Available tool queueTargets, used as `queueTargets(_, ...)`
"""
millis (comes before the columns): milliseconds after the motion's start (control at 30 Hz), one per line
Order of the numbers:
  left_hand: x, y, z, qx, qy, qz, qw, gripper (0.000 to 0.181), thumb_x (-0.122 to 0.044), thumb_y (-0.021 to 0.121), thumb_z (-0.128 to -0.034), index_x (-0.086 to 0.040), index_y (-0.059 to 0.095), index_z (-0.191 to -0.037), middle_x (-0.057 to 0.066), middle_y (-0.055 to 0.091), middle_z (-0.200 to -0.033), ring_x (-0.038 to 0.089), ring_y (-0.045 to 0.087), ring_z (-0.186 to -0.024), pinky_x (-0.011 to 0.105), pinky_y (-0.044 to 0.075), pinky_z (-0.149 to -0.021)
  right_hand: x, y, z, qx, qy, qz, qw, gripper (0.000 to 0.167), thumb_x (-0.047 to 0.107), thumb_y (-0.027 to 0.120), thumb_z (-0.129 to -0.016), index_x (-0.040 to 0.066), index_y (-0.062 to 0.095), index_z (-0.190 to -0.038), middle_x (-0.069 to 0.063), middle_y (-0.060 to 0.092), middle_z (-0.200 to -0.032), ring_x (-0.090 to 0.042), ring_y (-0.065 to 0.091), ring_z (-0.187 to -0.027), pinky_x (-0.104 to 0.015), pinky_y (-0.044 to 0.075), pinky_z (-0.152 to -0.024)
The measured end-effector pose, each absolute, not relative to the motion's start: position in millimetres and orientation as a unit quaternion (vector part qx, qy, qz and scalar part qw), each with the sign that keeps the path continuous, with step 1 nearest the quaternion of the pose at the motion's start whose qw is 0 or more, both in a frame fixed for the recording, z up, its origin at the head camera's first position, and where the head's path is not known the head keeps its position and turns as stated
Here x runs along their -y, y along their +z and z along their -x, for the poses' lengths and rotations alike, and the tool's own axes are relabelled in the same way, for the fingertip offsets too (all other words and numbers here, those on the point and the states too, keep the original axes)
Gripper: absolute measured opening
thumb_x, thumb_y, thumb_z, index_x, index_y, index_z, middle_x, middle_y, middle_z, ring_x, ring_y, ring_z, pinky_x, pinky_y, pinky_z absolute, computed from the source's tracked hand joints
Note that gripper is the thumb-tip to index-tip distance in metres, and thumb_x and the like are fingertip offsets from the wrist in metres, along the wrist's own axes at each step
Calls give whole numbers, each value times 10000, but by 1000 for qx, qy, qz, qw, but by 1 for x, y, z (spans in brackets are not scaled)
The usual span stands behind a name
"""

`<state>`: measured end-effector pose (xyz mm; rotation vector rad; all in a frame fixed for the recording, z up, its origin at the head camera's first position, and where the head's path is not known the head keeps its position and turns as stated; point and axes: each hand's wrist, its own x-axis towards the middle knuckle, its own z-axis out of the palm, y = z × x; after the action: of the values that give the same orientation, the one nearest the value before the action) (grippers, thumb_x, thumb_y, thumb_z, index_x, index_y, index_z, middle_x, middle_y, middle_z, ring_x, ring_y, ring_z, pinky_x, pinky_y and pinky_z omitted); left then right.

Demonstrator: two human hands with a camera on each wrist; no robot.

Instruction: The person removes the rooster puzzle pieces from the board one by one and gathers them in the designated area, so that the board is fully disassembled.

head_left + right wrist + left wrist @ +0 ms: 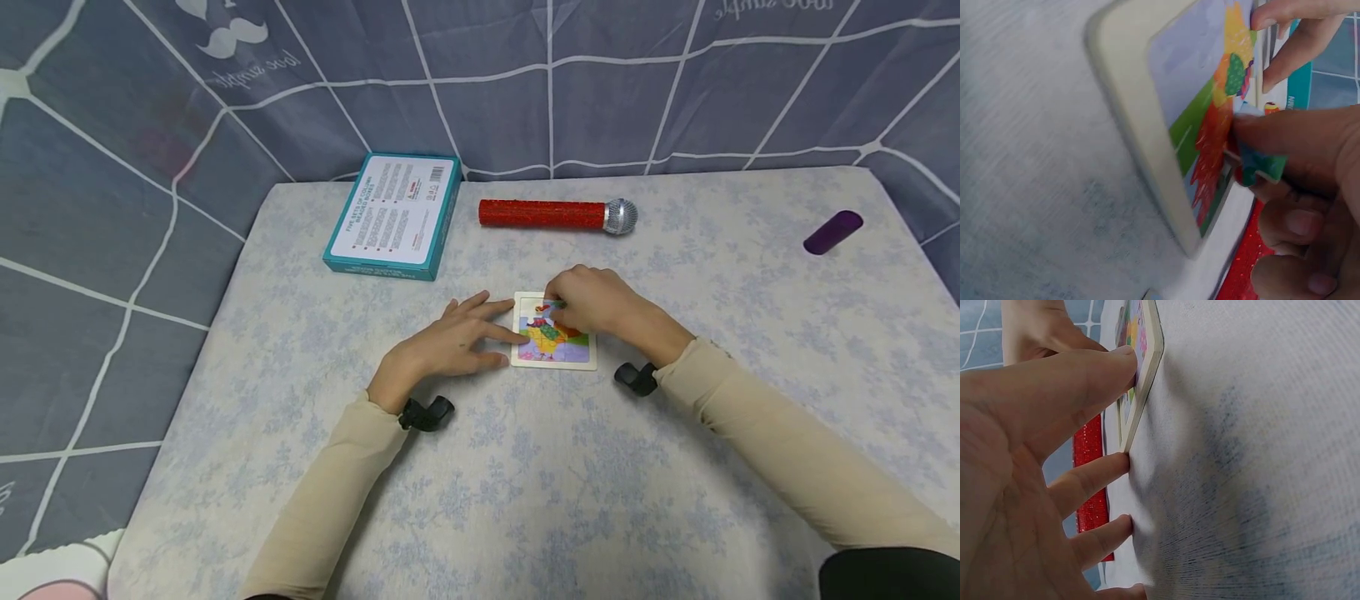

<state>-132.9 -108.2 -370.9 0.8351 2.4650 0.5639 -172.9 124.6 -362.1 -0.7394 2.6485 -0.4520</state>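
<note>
Hands: 2; left hand (457,337) spreads straight fingers, touching the left side of 1 square, pale-framed picture puzzle (555,365); right hand (596,300) pinches 1 blue-green puzzle piece (1260,161) at its far part | Puzzle lies mid-table | Beyond lie 1 teal-and-white rectangular box (393,210), 1 glittery red microphone (551,214) | Far right: 1 purple cylinder (833,232)

A person's left hand (450,344) spreads its fingers (498,333) wide; just beside it, the right hand (596,302) pinches with thumb (1310,131) and forefinger, its other fingers curled. Behind the hands, beige-sleeved forearms (787,450) slant apart.
</note>
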Motion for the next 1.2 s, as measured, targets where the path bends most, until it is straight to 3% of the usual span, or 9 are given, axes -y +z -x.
queueTargets(300, 108, -370, 133, -900, 207, -305, 234, 394, -311, 664, -938, -289, 639, -1330, 22, 267, -1606, 321, 54, -1500, 646, 31, -1137, -126, -362, 172, -934, -156, 264, 184, 114, 108, 648, -920, 72, 714, -1006, -23, 650, -844, -192, 543, -717, -337, 436, -601)
queueTargets(500, 108, -372, 133, -899, 205, -306, 235, 395, -322, 659, -942, -297, 632, -1336, 15, 260, -1609, 321, 52, -1500, 650, 32, -1135, -133, -363, 179, -922, -201, 245, 223, 177, 183, 693, -915, 112, 708, -1077, -17, 681, -977, -200, 561, -857, -376, 475, -725)
queueTargets(667, 108, -372, 133, -901, 205, -303, 235, 391, -317, 661, -940, -306, 636, -1330, 8, 260, -1609, 315, 51, -1500, 650, 32, -1135, -139, -363, 181, -916, -241, 241, 210, 201, 167, 703, -898, 112, 705, -1091, -43, 702, -1042, -210, 607, -925, -411, 499, -808)
queueTargets(900, 108, -372, 132, -901, 205, -302, 235, 391, -313, 660, -937, -310, 639, -1327, 7, 258, -1610, 319, 49, -1500, 650, 24, -1134, -146, -367, 182, -902, -307, 248, 175, 171, 52, 637, -913, 69, 719, -1061, -40, 702, -934, -185, 588, -786, -333, 462, -705)
queueTargets(1067, 107, -372, 133, -901, 203, -301, 236, 391, -311, 655, -936, -310, 639, -1327, 9, 260, -1609, 320, 53, -1499, 649, 22, -1135, -152, -369, 184, -890, -356, 231, 170, 226, 38, 626, -905, 64, 738, -1100, -53, 721, -984, -197, 565, -797, -327, 434, -673)
queueTargets(1200, 107, -372, 133, -902, 200, -299, 238, 392, -311, 654, -934, -304, 641, -1326, 13, 264, -1607, 319, 56, -1499, 644, 22, -1138, -162, -371, 185, -885, -384, 202, 171, 229, 53, 649, -900, 93, 754, -1100, -67, 717, -956, -177, 523, -632, -297, 409, -524)
